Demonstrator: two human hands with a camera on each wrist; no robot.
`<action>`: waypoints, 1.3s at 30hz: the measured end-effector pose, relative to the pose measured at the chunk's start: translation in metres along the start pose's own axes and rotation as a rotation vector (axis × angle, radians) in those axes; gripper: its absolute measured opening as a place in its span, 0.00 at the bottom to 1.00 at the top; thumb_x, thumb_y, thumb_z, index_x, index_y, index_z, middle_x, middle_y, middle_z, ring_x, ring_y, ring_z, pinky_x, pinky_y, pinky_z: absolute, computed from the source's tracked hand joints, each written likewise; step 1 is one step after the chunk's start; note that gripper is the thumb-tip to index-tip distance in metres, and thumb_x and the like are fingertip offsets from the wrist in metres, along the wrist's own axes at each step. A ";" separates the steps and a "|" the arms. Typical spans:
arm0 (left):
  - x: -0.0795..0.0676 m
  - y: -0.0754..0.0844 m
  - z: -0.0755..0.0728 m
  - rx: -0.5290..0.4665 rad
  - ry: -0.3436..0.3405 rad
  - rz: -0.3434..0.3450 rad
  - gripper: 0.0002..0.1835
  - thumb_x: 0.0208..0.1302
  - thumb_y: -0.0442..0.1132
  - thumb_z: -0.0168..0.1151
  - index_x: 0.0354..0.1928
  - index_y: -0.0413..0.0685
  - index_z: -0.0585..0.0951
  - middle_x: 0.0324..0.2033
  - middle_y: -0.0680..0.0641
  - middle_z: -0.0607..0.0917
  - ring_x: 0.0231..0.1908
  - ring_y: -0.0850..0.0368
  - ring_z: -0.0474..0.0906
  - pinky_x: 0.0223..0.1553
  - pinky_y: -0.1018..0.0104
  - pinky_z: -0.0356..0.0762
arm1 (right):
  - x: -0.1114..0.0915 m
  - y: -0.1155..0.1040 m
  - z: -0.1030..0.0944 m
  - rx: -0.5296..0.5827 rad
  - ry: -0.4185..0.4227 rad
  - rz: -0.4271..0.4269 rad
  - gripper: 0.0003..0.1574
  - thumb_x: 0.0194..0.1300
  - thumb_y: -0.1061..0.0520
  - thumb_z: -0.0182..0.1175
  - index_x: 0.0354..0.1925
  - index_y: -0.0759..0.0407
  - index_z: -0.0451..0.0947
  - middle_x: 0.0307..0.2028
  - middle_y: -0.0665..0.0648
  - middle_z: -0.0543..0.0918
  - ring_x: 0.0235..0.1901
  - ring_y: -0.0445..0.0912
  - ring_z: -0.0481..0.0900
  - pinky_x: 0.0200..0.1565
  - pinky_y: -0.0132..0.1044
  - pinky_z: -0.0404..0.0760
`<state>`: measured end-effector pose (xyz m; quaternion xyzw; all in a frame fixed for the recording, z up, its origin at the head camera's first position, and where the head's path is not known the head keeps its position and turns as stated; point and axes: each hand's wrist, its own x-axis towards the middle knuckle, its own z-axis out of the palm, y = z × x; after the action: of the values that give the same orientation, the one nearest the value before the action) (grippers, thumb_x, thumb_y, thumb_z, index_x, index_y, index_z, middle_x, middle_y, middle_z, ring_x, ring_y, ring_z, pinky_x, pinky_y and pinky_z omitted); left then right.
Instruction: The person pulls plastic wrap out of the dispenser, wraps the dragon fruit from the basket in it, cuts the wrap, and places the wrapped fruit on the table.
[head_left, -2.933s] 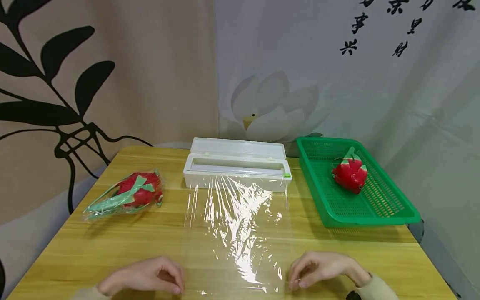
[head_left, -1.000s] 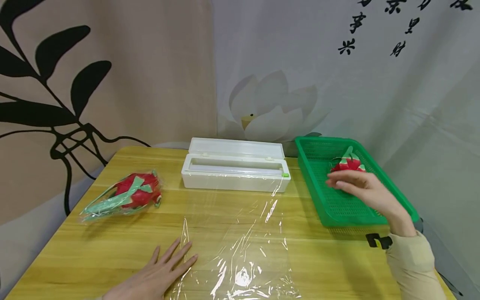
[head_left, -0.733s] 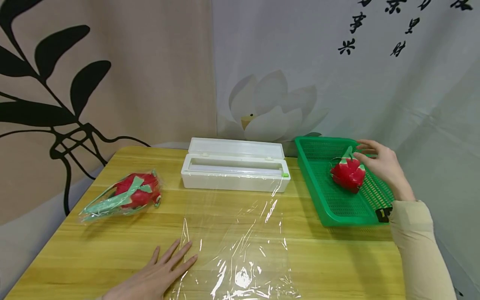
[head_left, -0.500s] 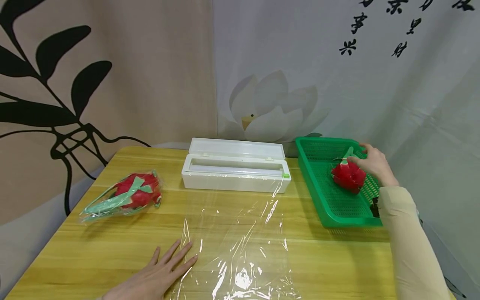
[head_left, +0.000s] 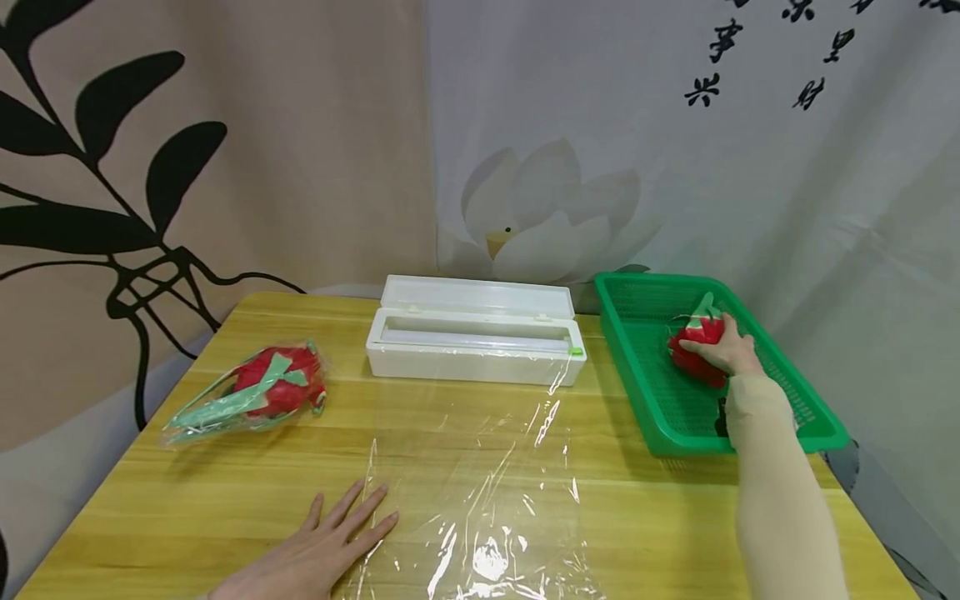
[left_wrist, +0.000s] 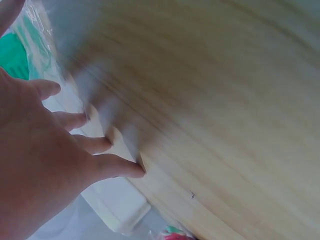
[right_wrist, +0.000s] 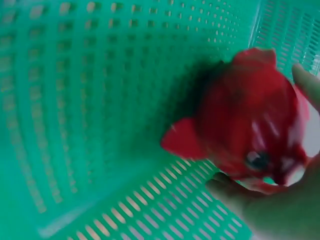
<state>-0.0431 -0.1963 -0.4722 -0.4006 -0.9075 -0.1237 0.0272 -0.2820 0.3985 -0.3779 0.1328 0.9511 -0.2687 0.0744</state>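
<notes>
Film [head_left: 480,483] pressed, fruit [right_wrist: 247,120] gripped

Left hand [head_left: 311,546] rests straight, spread fingers across the film's left edge; light, even pressure should hold it. Right hand [head_left: 723,350] curls thumb and fingers round the fruit inside the green basket [head_left: 678,444]; gripping its body, not its leaves, seems surest.

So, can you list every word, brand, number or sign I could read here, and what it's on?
"事": on the grey backdrop cloth.
"兴": same cloth, below "事".
"里": same cloth, further right.
"财": same cloth, below "里".
More characters: cut off along the top edge, unreadable.
Dark mark on the table: too small to read.
Nothing readable: white box, clear film, green basket, red item inside it.
</notes>
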 end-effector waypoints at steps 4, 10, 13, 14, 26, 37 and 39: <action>0.002 0.002 -0.002 -0.023 -0.033 -0.024 0.48 0.56 0.75 0.48 0.73 0.57 0.56 0.71 0.38 0.58 0.71 0.67 0.14 0.49 0.27 0.62 | 0.003 0.005 0.007 0.027 0.035 0.015 0.66 0.63 0.33 0.53 0.72 0.60 0.20 0.65 0.84 0.43 0.60 0.77 0.50 0.51 0.66 0.72; 0.002 0.004 -0.004 -0.044 -0.047 -0.050 0.49 0.55 0.76 0.48 0.73 0.58 0.55 0.72 0.38 0.57 0.71 0.66 0.15 0.55 0.22 0.53 | 0.004 0.005 0.011 0.062 0.095 0.012 0.63 0.63 0.36 0.55 0.74 0.59 0.26 0.65 0.83 0.46 0.61 0.75 0.51 0.51 0.67 0.72; 0.002 0.004 -0.005 -0.050 -0.056 -0.057 0.49 0.54 0.76 0.48 0.74 0.58 0.55 0.72 0.38 0.57 0.71 0.67 0.14 0.56 0.23 0.52 | 0.005 0.006 0.011 0.071 0.118 0.024 0.61 0.63 0.37 0.55 0.74 0.58 0.28 0.65 0.82 0.48 0.61 0.75 0.52 0.51 0.66 0.73; 0.002 0.004 -0.005 -0.052 -0.061 -0.059 0.49 0.54 0.76 0.48 0.74 0.59 0.55 0.72 0.38 0.57 0.70 0.68 0.14 0.56 0.22 0.52 | 0.005 0.007 0.011 0.071 0.123 0.030 0.61 0.62 0.37 0.55 0.74 0.58 0.29 0.65 0.82 0.49 0.60 0.75 0.52 0.51 0.65 0.74; 0.002 0.004 -0.006 -0.036 -0.052 -0.042 0.49 0.55 0.75 0.48 0.73 0.57 0.56 0.72 0.38 0.57 0.70 0.68 0.13 0.51 0.27 0.61 | 0.008 0.010 0.010 0.031 0.160 0.036 0.59 0.63 0.36 0.55 0.75 0.57 0.34 0.64 0.80 0.55 0.57 0.74 0.58 0.46 0.63 0.75; 0.002 0.003 -0.004 -0.020 -0.042 -0.028 0.49 0.54 0.76 0.48 0.73 0.57 0.57 0.71 0.37 0.57 0.70 0.67 0.13 0.49 0.26 0.63 | 0.001 -0.006 -0.002 0.027 0.248 -0.041 0.58 0.62 0.37 0.57 0.75 0.55 0.36 0.63 0.80 0.57 0.58 0.75 0.57 0.49 0.65 0.74; 0.002 0.002 -0.003 -0.014 -0.035 -0.024 0.49 0.54 0.76 0.48 0.73 0.57 0.57 0.71 0.37 0.58 0.71 0.67 0.14 0.49 0.26 0.63 | -0.001 -0.010 -0.006 0.038 0.260 -0.057 0.58 0.62 0.37 0.57 0.75 0.56 0.37 0.63 0.79 0.58 0.59 0.74 0.56 0.49 0.65 0.74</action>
<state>-0.0428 -0.1942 -0.4682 -0.3919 -0.9117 -0.1233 0.0069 -0.2847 0.3930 -0.3678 0.1407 0.9509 -0.2693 -0.0597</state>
